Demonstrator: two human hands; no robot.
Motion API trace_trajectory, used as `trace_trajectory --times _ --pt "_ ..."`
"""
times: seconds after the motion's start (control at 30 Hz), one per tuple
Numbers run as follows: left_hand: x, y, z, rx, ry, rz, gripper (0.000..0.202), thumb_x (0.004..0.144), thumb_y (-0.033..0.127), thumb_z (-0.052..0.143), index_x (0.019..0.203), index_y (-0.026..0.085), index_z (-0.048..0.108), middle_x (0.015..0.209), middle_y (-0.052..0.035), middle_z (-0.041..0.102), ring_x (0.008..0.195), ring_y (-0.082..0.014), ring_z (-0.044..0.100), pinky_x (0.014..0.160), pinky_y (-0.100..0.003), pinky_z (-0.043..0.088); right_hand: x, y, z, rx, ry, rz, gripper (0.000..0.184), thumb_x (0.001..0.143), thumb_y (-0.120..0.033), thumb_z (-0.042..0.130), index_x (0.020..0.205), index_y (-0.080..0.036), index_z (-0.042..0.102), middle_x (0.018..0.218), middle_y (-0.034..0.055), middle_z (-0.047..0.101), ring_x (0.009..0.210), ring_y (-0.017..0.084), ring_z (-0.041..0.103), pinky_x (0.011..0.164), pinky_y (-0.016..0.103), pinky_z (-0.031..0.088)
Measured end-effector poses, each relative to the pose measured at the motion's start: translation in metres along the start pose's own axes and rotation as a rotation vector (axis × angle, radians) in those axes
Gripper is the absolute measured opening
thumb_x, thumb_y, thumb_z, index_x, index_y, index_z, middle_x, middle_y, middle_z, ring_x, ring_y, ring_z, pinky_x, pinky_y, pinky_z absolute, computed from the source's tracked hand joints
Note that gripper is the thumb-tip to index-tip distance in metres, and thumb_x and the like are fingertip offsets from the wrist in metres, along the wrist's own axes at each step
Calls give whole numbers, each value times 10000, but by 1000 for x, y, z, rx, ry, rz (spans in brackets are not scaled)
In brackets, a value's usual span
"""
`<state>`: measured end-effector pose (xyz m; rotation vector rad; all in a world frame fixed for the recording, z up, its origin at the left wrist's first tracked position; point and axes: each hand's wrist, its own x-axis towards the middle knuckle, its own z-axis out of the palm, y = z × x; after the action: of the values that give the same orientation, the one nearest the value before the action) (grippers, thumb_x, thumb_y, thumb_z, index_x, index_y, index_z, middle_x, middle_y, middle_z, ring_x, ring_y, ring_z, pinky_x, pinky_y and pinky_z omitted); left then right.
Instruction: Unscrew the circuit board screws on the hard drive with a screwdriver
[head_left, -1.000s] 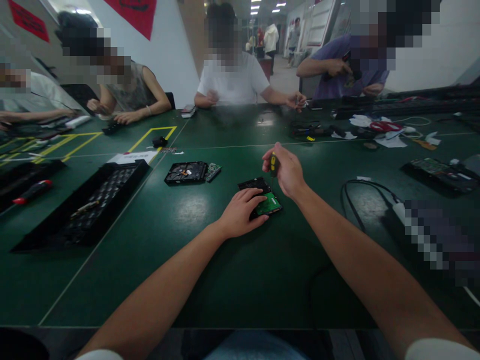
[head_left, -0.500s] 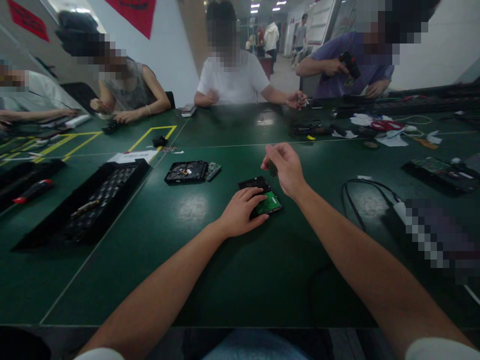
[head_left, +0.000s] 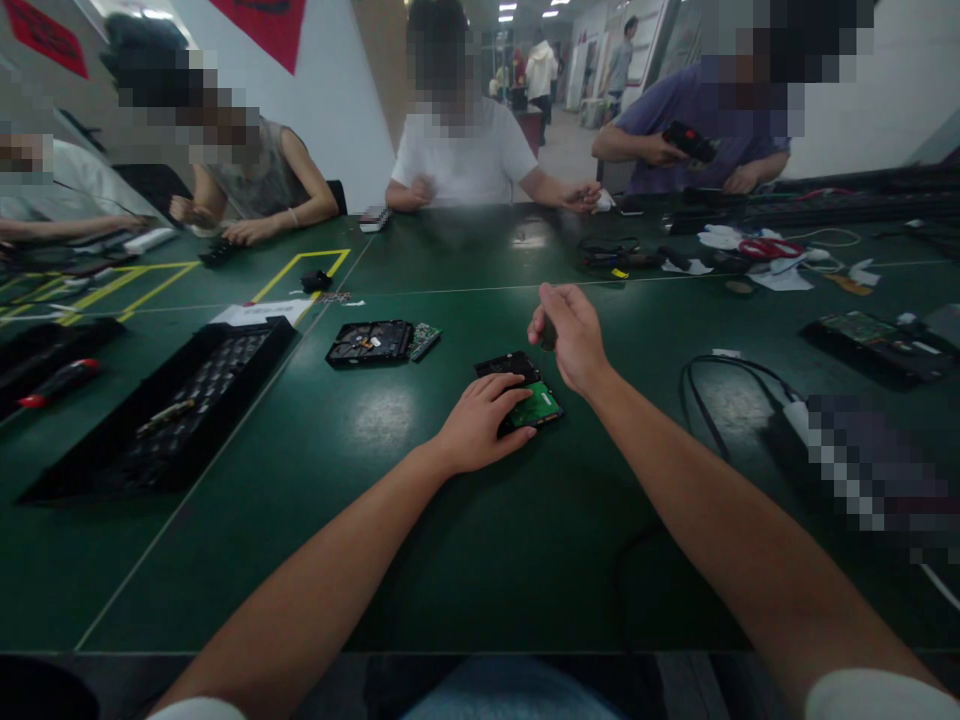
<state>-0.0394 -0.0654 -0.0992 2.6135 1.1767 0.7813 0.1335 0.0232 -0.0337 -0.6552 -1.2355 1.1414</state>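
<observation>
A black hard drive (head_left: 517,385) with a green circuit board (head_left: 538,408) on top lies on the dark green table (head_left: 465,560) in front of me. My left hand (head_left: 480,422) rests on it with the fingers pressed flat across its near side. Just above the drive, my right hand (head_left: 570,335) is closed around the dark handle of a small screwdriver (head_left: 548,333), whose shaft points down at the board. Most of the tool is hidden inside the fingers.
A second opened hard drive (head_left: 371,343) with a small board lies to the left, beside a black keyboard (head_left: 172,410). A black cable (head_left: 720,385) loops at the right. Several other people sit along the far edge with tools and parts before them.
My right hand has turned the screwdriver handle; its yellow mark seen a second ago is now hidden. The left hand stays on the drive. The person at far right lowered a black tool.
</observation>
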Motion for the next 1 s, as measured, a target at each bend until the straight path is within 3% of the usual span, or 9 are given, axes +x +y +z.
trace_trajectory --times 0.3,0.6,0.87,1.0 --pt "-1 0 0 3 -3 5 558 952 470 698 1447 245 574 1520 -141 568 1432 -343 522 1197 -579 429 2 -1 -1 17 -49 9 563 881 -805 616 829 -245 649 702 -20 614 610 125 602 591 269 518" --pt "0 -1 0 3 -3 6 549 957 471 688 1446 248 578 1527 -146 561 1429 -347 525 1195 -579 432 0 1 1 -7 47 -35 486 817 -682 795 916 -269 559 690 -62 629 593 116 601 596 259 515" --pt "0 0 0 2 -8 5 552 956 472 690 1446 245 576 1524 -147 562 1430 -349 524 1195 -581 432 0 -2 -1 51 -20 -7 516 900 -755 649 828 -245 626 763 -12 653 632 129 636 615 280 530" --pt "0 1 -1 3 -9 2 556 958 473 690 1452 249 570 1524 -145 563 1432 -348 522 1195 -581 432 1 0 -2 16 6 -9 489 883 -731 692 837 -248 638 727 -28 619 622 122 615 614 270 521"
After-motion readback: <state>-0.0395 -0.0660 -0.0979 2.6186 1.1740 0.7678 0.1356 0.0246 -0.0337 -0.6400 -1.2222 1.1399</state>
